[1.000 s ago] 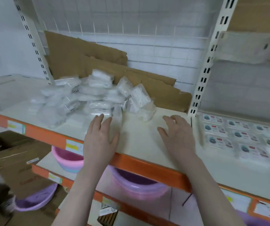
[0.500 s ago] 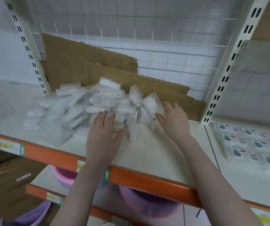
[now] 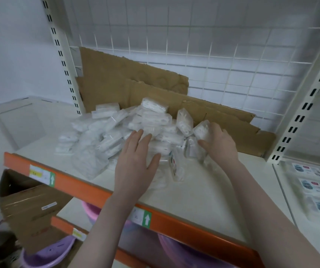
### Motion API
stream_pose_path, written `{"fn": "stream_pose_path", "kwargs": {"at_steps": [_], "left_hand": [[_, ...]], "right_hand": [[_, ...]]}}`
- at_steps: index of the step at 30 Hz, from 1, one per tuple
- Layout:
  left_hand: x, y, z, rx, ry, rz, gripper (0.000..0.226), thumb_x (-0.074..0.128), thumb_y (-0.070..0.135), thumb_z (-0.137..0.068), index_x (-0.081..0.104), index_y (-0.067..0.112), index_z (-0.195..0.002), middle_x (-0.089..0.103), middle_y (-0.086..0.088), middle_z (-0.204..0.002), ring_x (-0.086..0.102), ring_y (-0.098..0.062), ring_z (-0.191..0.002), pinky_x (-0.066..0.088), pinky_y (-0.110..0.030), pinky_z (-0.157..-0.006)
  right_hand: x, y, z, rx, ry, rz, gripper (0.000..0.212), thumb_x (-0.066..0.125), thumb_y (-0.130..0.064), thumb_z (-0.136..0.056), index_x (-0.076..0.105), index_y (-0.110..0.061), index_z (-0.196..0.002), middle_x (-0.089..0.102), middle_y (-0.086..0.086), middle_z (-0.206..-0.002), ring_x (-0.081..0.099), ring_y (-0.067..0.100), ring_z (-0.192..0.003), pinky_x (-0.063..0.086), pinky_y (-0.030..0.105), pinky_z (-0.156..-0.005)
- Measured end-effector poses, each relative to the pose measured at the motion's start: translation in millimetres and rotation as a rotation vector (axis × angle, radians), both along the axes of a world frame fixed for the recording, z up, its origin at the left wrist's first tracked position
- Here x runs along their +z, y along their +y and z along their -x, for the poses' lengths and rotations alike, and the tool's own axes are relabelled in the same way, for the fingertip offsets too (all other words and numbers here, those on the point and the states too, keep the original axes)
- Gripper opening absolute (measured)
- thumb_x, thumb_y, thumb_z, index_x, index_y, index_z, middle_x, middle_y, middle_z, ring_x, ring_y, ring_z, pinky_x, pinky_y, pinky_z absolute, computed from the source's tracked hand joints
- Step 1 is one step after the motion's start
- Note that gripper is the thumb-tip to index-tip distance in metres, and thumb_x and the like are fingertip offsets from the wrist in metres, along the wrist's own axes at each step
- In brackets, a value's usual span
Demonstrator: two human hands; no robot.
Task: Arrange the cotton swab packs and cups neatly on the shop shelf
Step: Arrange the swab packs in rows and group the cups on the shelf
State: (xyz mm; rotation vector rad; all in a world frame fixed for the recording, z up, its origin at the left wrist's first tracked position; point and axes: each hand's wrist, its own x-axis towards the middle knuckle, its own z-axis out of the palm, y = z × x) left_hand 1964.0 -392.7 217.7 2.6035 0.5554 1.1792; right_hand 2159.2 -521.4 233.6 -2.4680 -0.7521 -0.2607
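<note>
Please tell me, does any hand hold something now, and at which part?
The right hand grips one clear swab pack at its right edge, at the pile's right end. The left hand lies flat on the pile, holding nothing.

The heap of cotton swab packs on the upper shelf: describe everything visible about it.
The heap of cotton swab packs is a loose, unsorted mound of small clear plastic packs with white contents, lying at all angles on the cream shelf board, backed by torn cardboard sheets. A few packs at its right edge stand tilted. The left hand lies flat on its front; the right hand grips a pack at its right edge.
</note>
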Motion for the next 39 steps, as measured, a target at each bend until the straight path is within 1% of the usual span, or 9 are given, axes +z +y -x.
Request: {"fn": "stream_pose_path", "kwargs": {"at_steps": [5, 8, 11, 14, 17, 22, 29, 32, 39], "left_hand": [[8.6, 10.7, -5.4, -0.034, 0.008, -0.026, 0.053, 0.046, 0.039, -0.086, 0.057, 0.002, -0.122, 0.052, -0.018, -0.132, 0.046, -0.035, -0.126, 0.037, -0.039, -0.101], [19.4, 18.7, -15.2, -0.042, 0.012, -0.059, 0.055, 0.044, 0.041, -0.086, 0.058, 0.001, -0.121, 0.053, -0.02, -0.131, 0.048, -0.036, -0.124, 0.035, -0.037, -0.1], [32.1, 29.1, -28.7, -0.059, 0.032, -0.082, 0.057, 0.043, 0.044, -0.086, 0.058, 0.0, -0.121, 0.053, -0.02, -0.131, 0.048, -0.035, -0.125, 0.039, -0.04, -0.099], [44.0, 41.1, -43.0, -0.071, 0.075, -0.114, 0.056, 0.048, 0.043, -0.087, 0.058, 0.0, -0.121, 0.055, -0.02, -0.129, 0.049, -0.035, -0.124, 0.042, -0.043, -0.097], [54.7, 52.4, -56.0, -0.085, 0.126, -0.103, 0.048, 0.059, 0.034, -0.09, 0.057, 0.0, -0.124, 0.054, -0.019, -0.131, 0.049, -0.033, -0.124, 0.04, -0.041, -0.1], [64.4, 60.9, -66.6, -0.132, 0.311, -0.078, 0.047, 0.05, 0.044, -0.093, 0.056, 0.012, -0.128, 0.058, -0.004, -0.129, 0.051, -0.02, -0.119, 0.042, -0.037, -0.097], [78.6, 64.4, -74.9, -0.11, 0.452, -0.084, 0.045, 0.055, 0.047, -0.088, 0.056, 0.016, -0.12, 0.057, -0.002, -0.123, 0.05, -0.018, -0.114, 0.04, -0.031, -0.091], [83.7, 65.7, -78.0, -0.114, 0.503, -0.039, 0.042, 0.056, 0.048, -0.088, 0.054, 0.017, -0.116, 0.059, -0.003, -0.119, 0.052, -0.019, -0.109, 0.042, -0.031, -0.087], [84.9, 72.3, -76.1, -0.166, 0.525, 0.112, 0.034, 0.058, 0.045, -0.087, 0.051, 0.021, -0.11, 0.059, -0.002, -0.116, 0.053, -0.019, -0.11, 0.045, -0.038, -0.09]], "right_hand": [[1.1, -2.5, -2.2, -0.005, 0.022, -0.048, 0.064, 0.068, -0.035, -0.081, 0.04, -0.012, -0.134, 0.053, 0.012, -0.12, 0.048, 0.029, -0.111, 0.037, 0.036, -0.091], [5.7, -5.3, 0.7, -0.01, -0.013, -0.087, 0.065, 0.069, -0.035, -0.08, 0.042, -0.01, -0.134, 0.052, 0.012, -0.119, 0.047, 0.03, -0.112, 0.035, 0.036, -0.093], [11.2, -9.3, 5.1, -0.009, -0.042, -0.128, 0.067, 0.07, -0.035, -0.079, 0.042, -0.011, -0.135, 0.052, 0.012, -0.117, 0.046, 0.03, -0.112, 0.035, 0.037, -0.093], [13.4, -14.8, 8.5, -0.013, -0.067, -0.154, 0.068, 0.071, -0.036, -0.078, 0.043, -0.012, -0.135, 0.053, 0.012, -0.115, 0.048, 0.03, -0.109, 0.036, 0.038, -0.092], [14.0, -18.8, 11.0, -0.016, -0.077, -0.174, 0.07, 0.071, -0.038, -0.077, 0.043, -0.014, -0.136, 0.054, 0.01, -0.117, 0.048, 0.029, -0.11, 0.037, 0.038, -0.093], [14.3, -21.4, 12.6, -0.024, -0.078, -0.194, 0.072, 0.072, -0.039, -0.076, 0.042, -0.015, -0.137, 0.055, 0.01, -0.12, 0.049, 0.028, -0.111, 0.038, 0.039, -0.094], [11.8, -24.7, 14.8, -0.012, -0.07, -0.227, 0.07, 0.072, -0.037, -0.076, 0.044, -0.015, -0.136, 0.055, 0.009, -0.114, 0.05, 0.028, -0.108, 0.039, 0.039, -0.093], [9.1, -26.2, 13.2, -0.01, -0.067, -0.229, 0.068, 0.073, -0.035, -0.076, 0.045, -0.015, -0.135, 0.056, 0.009, -0.114, 0.05, 0.028, -0.107, 0.039, 0.039, -0.093], [5.7, -28.1, 7.7, -0.003, -0.046, -0.215, 0.069, 0.072, -0.035, -0.077, 0.043, -0.017, -0.137, 0.056, 0.008, -0.115, 0.05, 0.027, -0.107, 0.041, 0.04, -0.093]]}}
